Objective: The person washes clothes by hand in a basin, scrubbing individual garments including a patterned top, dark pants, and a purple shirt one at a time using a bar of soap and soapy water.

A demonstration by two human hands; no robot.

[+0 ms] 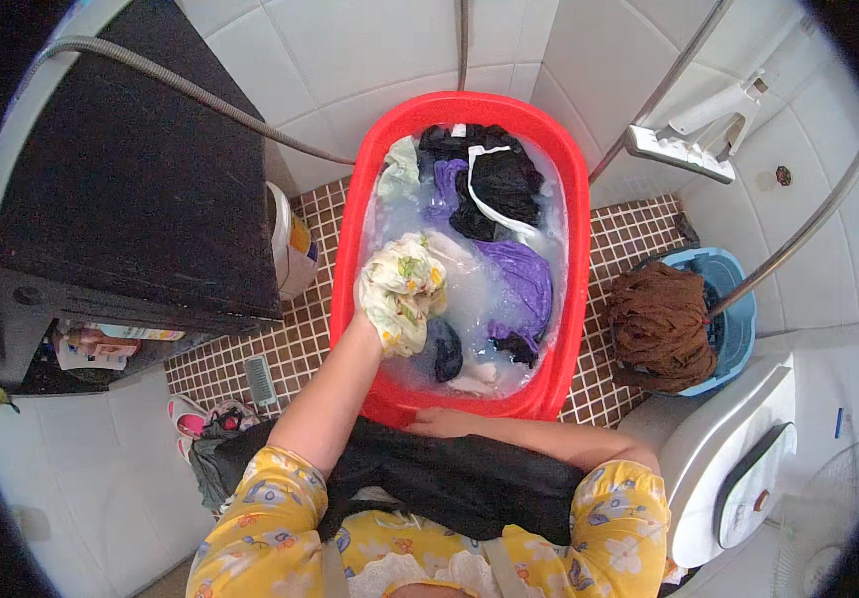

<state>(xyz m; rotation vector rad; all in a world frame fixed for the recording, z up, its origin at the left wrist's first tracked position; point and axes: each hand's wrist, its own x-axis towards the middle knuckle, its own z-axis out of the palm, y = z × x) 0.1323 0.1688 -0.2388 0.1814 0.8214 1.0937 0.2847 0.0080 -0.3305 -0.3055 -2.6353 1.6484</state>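
A red tub [574, 299] of cloudy, sudsy water stands in front of me. My left hand [365, 331] is over its left side, gripping a bunched cream floral cloth [399, 284] that drapes over and hides most of the fingers. My right hand [439, 423] lies along the tub's near rim, fingers pointing left, with nothing seen in it. In the water are purple clothing [519, 279], black clothing with a white trim [509, 184], a pale green piece [399, 164] and a small dark cloth [443, 349].
To the left stand a black cabinet [130, 179] and a white bucket [293, 244]. A brown mop head [661, 324] rests in a blue bucket [743, 289] at right, near a white toilet [718, 448]. A squeegee-like tool [679, 154] leans by the wall. Pink shoes [188, 419] lie at lower left.
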